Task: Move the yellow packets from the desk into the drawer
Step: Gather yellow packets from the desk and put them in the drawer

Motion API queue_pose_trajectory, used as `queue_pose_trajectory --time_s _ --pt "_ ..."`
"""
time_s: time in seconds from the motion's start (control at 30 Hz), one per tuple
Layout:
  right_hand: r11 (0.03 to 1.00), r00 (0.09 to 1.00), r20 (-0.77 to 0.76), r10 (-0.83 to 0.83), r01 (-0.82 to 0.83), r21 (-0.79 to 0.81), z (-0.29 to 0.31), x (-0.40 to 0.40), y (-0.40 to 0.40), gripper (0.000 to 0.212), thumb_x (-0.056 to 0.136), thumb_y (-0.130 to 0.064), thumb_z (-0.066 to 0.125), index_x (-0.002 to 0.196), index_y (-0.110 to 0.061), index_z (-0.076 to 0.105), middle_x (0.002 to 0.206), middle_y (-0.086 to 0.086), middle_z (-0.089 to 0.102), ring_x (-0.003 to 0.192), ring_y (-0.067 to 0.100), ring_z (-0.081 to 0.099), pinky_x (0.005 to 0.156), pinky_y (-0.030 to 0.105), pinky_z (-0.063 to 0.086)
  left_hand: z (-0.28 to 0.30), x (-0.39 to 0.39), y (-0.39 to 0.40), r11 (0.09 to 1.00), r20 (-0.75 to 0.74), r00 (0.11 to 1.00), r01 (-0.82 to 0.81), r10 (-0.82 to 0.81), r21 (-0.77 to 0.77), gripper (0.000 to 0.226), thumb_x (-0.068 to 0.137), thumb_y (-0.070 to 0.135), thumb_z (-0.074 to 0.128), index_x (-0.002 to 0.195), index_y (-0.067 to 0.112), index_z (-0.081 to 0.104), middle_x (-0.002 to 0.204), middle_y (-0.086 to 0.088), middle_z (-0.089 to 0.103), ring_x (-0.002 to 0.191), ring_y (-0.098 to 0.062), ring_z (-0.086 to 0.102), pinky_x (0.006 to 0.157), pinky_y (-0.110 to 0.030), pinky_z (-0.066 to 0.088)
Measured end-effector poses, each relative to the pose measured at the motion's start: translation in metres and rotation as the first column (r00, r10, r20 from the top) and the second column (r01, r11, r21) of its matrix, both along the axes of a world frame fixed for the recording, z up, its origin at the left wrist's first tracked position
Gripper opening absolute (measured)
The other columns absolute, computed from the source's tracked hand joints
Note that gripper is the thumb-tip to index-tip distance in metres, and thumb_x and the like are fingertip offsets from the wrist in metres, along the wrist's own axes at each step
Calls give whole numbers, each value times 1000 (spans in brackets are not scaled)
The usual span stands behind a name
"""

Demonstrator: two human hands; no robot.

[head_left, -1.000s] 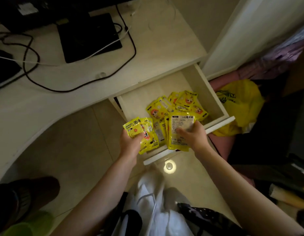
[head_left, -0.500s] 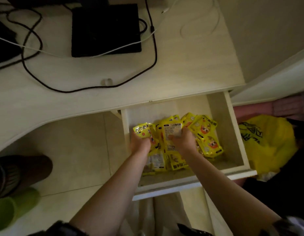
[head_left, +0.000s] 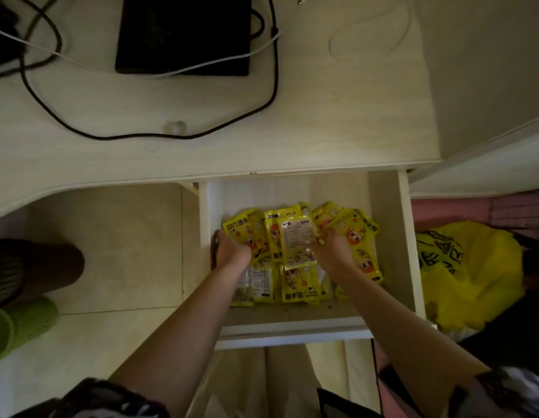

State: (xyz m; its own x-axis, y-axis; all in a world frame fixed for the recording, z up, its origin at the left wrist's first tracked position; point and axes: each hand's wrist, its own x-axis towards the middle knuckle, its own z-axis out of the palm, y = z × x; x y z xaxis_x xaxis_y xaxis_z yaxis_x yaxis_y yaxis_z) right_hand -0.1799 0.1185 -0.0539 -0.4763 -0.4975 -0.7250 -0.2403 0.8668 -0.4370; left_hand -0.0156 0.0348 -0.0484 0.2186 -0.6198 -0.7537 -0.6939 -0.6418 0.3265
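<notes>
The open pale wooden drawer [head_left: 385, 236] under the worktop's [head_left: 322, 131] front edge holds a heap of yellow printed packets [head_left: 298, 285]. The left hand [head_left: 232, 251] grips one packet; the right hand [head_left: 330, 251] grips another. A black cable [head_left: 171, 135] lies on the worktop.

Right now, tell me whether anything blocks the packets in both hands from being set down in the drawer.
Nothing visible does. The left hand and right hand hold yellow packets already inside the open drawer, directly over packets lying there.
</notes>
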Motion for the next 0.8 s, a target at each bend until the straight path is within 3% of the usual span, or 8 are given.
queue_pose_trajectory --time_s 0.1,0.17,0.23,0.37,0.43,0.5,0.63,0.8 --pt "999 1000 16 -15 15 50 12 -6 11 45 94 -18 49 137 -9 41 126 13 60 101 27 61 73 31 49 12 3 5 997 -29 997 71 -71 -15 55 90 0 48 142 11 34 124 -11 55 95 -24 60 63 -21 42" --pt "999 1000 15 -2 1 51 23 -6 16 46 93 -13 47 137 -9 41 124 12 60 93 25 60 65 29 47 18 8 10 991 -67 990 124 -126 -45 48 88 1 50 134 11 45 117 -6 56 84 -17 59 51 -17 37" --pt "998 999 0 48 -48 36 32 -4 20 46 92 -12 46 138 -8 41 113 12 63 79 21 59 52 24 40 26 15 16 985 -111 980 154 -162 -83 53 85 3 55 136 16 47 130 -3 54 91 -15 60 49 -14 36" --pt "988 988 -31 152 -153 0 51 6 23 42 92 -13 46 134 -9 43 94 7 60 63 12 53 45 22 32 49 26 30 978 -140 977 138 -160 -156 55 86 5 60 138 15 45 139 -4 51 67 2 49 41 -7 39" --pt "966 965 -53 255 -257 -31 61 14 21 41 94 -15 48 134 -8 45 102 9 62 74 14 58 47 20 35 63 34 37 974 -119 981 129 -153 -188 50 86 9 62 134 13 48 135 -6 56 80 -6 58 55 -7 41" --pt "934 935 -71 347 -351 -63 74 25 17 40 96 -17 48 135 -10 43 119 11 62 89 19 60 55 22 44 76 46 43 964 -104 983 123 -151 -237 45 87 12 62 130 12 50 128 -7 61 104 -21 62 76 -20 42" --pt "817 820 -152 552 -568 -98 96 57 5 41 95 -20 47 135 -12 40 126 11 58 102 28 62 79 42 56 98 82 57 941 -54 993 83 -107 -328 40 89 9 54 129 10 51 119 -8 66 107 -24 61 82 -26 42" --pt "595 594 -237 768 -800 -76 112 110 -10 41 96 -23 44 135 -15 38 130 14 52 112 34 56 86 44 50 116 136 78 910 6 999 -28 34 -415 39 90 11 51 128 17 54 112 -4 67 107 -24 59 90 -35 49"
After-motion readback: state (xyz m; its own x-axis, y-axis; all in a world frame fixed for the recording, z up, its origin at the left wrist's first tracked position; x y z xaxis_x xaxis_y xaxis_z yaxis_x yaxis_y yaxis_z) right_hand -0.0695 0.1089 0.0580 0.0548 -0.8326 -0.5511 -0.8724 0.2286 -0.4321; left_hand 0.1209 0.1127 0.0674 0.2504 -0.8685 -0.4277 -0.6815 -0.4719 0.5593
